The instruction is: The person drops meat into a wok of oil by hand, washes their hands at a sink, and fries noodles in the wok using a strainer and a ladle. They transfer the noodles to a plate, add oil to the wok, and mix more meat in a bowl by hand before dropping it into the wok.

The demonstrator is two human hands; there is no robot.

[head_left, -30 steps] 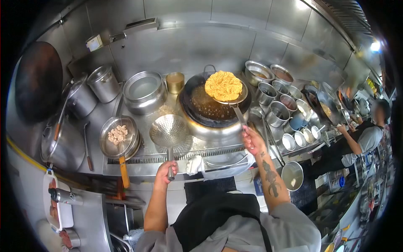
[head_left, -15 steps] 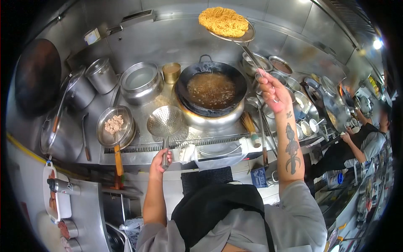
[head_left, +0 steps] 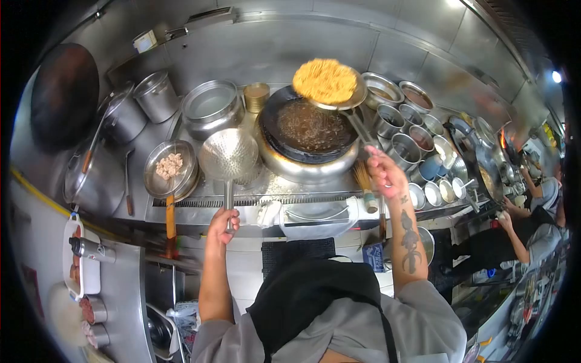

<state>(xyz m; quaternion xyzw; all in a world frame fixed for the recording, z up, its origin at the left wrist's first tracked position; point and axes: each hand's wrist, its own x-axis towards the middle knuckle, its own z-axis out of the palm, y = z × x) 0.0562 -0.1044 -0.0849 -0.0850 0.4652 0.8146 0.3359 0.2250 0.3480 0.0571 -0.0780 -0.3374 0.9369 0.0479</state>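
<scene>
My left hand (head_left: pixel 224 225) is closed round the handle of a perforated ladle (head_left: pixel 229 153), whose bowl hangs over the steel counter left of the wok. My right hand (head_left: pixel 386 173) grips the handle of a strainer (head_left: pixel 358 92) holding a flat mass of golden noodles (head_left: pixel 325 81). The noodles are above the back right part of a black wok (head_left: pixel 281 130) with bubbling brown oil (head_left: pixel 308 126) in it. Left of the ladle, a second strainer (head_left: pixel 172 196) with a wooden handle holds pale meat pieces (head_left: pixel 169 166).
A steel pot (head_left: pixel 210 128) and a tin can (head_left: pixel 256 106) stand behind the ladle. Metal containers (head_left: pixel 405 151), white cups (head_left: pixel 433 195) and a bamboo brush (head_left: pixel 365 184) are at the right. Two co-workers (head_left: pixel 514 236) are at the far right. Lidded pots (head_left: pixel 156 98) stand left.
The noodle strainer has come down and nearer to the wok, with my right hand lower. The ladle has shifted slightly left and up. The head view has shifted a little.
</scene>
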